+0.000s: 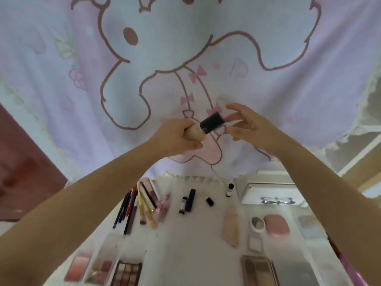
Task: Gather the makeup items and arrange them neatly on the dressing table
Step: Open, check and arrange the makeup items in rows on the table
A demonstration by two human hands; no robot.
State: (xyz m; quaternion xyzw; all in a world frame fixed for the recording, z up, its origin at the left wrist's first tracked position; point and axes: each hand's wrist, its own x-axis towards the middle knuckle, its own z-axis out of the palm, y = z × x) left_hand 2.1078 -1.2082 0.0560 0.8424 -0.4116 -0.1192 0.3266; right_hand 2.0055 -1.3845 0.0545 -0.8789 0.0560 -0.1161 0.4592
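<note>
Two hands [175, 135]; one bottle [206, 125]; four palettes [126, 273]; three brushes [147, 211].

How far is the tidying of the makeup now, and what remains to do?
Mostly done: pencils and brushes lie grouped, and palettes sit in a row on the dressing table. In hand: the left hand grips a beige bottle with a black cap, the right hand open beside it. Left: setting that bottle down.
</note>
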